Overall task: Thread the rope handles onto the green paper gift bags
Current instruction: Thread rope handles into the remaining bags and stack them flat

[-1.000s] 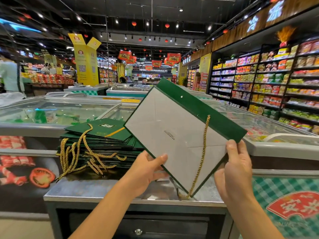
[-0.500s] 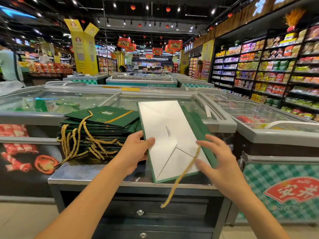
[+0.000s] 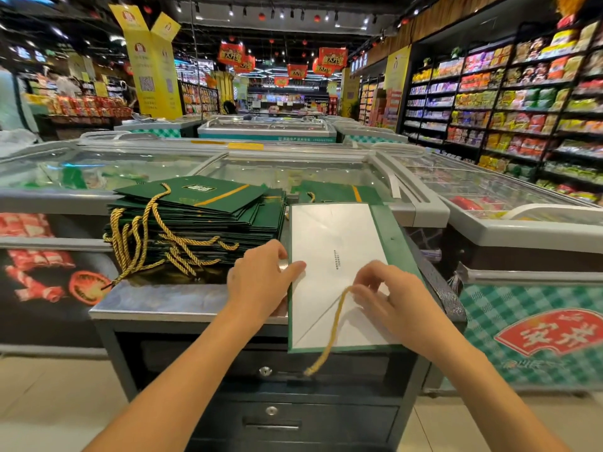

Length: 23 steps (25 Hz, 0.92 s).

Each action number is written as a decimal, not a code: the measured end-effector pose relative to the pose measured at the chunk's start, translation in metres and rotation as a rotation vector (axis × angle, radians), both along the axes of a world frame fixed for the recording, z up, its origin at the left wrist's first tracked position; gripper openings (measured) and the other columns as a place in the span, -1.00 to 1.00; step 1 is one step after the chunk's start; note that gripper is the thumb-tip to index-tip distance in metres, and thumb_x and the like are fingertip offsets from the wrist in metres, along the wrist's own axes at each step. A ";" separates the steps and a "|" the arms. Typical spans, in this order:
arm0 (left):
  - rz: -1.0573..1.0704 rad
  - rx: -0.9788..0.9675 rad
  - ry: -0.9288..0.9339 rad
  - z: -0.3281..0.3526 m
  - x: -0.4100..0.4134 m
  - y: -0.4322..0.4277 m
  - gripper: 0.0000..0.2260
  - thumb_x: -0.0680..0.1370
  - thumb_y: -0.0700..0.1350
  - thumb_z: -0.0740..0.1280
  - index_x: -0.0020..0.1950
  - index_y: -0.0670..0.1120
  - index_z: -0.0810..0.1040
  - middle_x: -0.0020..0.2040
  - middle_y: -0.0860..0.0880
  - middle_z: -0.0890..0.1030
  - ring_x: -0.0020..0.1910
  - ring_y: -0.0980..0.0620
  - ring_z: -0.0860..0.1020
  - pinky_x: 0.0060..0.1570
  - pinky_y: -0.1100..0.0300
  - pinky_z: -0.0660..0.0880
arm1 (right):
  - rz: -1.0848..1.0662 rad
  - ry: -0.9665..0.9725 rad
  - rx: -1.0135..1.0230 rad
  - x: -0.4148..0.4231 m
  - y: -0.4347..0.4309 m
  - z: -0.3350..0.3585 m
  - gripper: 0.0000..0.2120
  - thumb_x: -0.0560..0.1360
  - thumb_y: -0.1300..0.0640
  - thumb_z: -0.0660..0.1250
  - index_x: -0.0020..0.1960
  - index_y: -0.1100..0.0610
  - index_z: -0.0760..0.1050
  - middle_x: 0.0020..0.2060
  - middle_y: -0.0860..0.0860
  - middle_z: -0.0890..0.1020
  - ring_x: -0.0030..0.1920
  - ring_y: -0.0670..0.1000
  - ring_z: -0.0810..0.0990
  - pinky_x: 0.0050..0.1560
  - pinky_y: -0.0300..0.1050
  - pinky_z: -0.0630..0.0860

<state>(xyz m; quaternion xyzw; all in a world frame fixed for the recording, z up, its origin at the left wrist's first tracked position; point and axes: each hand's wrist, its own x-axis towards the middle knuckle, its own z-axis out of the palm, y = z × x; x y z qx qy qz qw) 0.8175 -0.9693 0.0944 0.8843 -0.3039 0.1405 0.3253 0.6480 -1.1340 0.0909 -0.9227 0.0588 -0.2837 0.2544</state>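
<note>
A flat green gift bag [image 3: 339, 243] lies white underside up on the steel counter [image 3: 163, 301], its near edge hanging over the front. My left hand [image 3: 261, 282] holds its left edge, thumb on top. My right hand [image 3: 388, 295] pinches a gold rope handle [image 3: 329, 337] above the white face; the rope's free end dangles past the counter front. To the left sits a stack of green bags [image 3: 202, 216] with gold ropes trailing off its left side. Another green bag [image 3: 336, 192] lies behind the flat one.
Glass-topped chest freezers [image 3: 293, 171] stand behind and to the right of the counter. A dark patterned strap [image 3: 437, 285] lies along the counter's right edge. Drawers [image 3: 270, 415] sit below the counter. Stocked shelves [image 3: 509, 102] line the right aisle.
The bag went from raised and tilted in both hands to lying flat on the counter. My right hand left the bag's corner and took hold of the gold rope.
</note>
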 end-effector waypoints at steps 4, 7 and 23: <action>-0.371 -0.139 0.088 0.002 -0.004 0.011 -0.93 0.56 -0.01 0.43 0.00 0.03 0.66 -0.18 0.15 0.61 -0.20 0.20 0.53 -0.18 0.32 0.43 | -0.133 -0.069 0.129 0.016 -0.001 0.004 -0.91 0.63 0.05 0.33 -0.01 0.05 0.51 -0.35 -0.07 0.67 -0.32 -0.13 0.62 -0.20 -0.13 0.55; -0.544 -0.046 0.316 0.008 -0.012 0.018 -0.87 0.57 0.04 0.41 0.03 0.06 0.72 -0.13 0.19 0.70 -0.14 0.22 0.60 -0.17 0.32 0.51 | -0.254 -0.109 0.191 0.024 -0.005 -0.002 -0.87 0.64 0.06 0.32 -0.06 0.08 0.48 -0.43 -0.02 0.65 -0.43 -0.09 0.60 -0.22 0.00 0.58; -0.597 0.215 0.458 0.028 -0.025 -0.020 -0.86 0.52 -0.07 0.41 -0.15 -0.09 0.70 -0.31 0.01 0.66 -0.37 0.13 0.50 -0.27 0.20 0.47 | -0.260 -0.106 0.331 0.025 -0.009 -0.003 -0.88 0.57 0.04 0.41 -0.10 0.05 0.55 -0.37 -0.02 0.67 -0.45 -0.04 0.62 -0.29 -0.10 0.56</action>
